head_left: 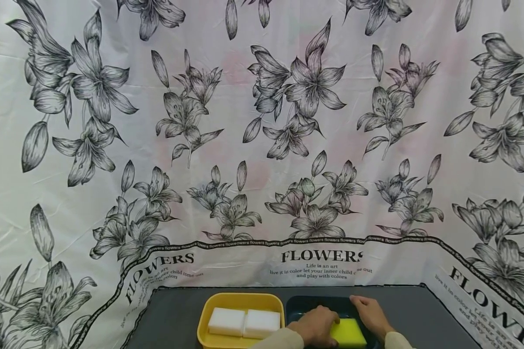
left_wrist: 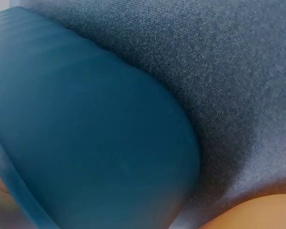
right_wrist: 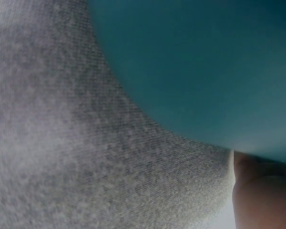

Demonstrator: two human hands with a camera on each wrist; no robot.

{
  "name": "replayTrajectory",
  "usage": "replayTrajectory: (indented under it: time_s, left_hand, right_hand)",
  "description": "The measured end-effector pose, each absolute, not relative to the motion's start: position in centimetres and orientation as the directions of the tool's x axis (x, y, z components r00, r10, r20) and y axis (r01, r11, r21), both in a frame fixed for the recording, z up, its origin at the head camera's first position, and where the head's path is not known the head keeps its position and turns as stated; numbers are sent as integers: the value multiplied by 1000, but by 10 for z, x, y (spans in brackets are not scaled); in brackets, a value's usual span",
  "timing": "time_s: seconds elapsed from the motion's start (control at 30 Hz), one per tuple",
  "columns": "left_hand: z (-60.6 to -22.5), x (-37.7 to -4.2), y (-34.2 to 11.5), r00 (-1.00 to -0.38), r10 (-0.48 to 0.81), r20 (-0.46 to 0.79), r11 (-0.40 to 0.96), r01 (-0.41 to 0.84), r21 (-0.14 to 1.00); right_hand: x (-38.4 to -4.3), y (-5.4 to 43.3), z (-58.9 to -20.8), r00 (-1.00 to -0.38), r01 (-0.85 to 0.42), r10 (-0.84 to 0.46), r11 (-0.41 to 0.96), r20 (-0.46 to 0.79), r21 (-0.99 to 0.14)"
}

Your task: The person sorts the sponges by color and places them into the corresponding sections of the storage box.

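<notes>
Flowered backdrop [head_left: 240, 145], bright-yellow block [head_left: 349, 332] in dark-blue bin [head_left: 311, 301], left fingers [head_left: 330, 316] curled round it, right fingers [head_left: 360, 301], hold unclear

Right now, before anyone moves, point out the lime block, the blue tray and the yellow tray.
Lime block [head_left: 350, 332]: head view, middle of its top face.
Blue tray [left_wrist: 100, 124]: left wrist view, on its outer wall.
Yellow tray [head_left: 242, 301]: head view, bare inner side of its far wall.

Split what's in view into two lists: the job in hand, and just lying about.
Likely the job in hand:
dark bin
yellow-green block inside it
left hand, at the block
right hand, at the bin's edge

Seemingly just lying about:
yellow bin
two white blocks inside it, no hand on them
</notes>
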State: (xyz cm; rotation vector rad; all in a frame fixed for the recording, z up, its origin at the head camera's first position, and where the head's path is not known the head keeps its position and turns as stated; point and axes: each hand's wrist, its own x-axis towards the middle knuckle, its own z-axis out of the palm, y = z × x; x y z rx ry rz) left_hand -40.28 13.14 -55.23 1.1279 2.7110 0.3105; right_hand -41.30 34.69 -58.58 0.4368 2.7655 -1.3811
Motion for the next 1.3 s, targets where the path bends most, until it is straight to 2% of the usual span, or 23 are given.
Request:
replayTrajectory:
  time_s: [0.37, 0.77, 1.17, 1.3]
  left_hand:
    - [-540, -396, 126, -682, 731, -6, 660, 705, 260]
    - [-505, -385, 114, -619, 784, 59, 587, 768, 257]
    - [-483, -358, 90, -556, 830, -57, 547, 787, 286]
    - [-480, -349, 79, -569, 811, -134, 581, 756, 301]
  right_hand:
    - [-409, 356, -588, -960, 267, 226, 549, -167, -792]
    - [-400, 367, -590, -972, 220, 199, 578, -126, -786]
    - [-398, 371, -596, -959, 267, 238, 572, -155, -776]
    - [-399, 375, -597, -964, 252, 222, 577, -148, -777]
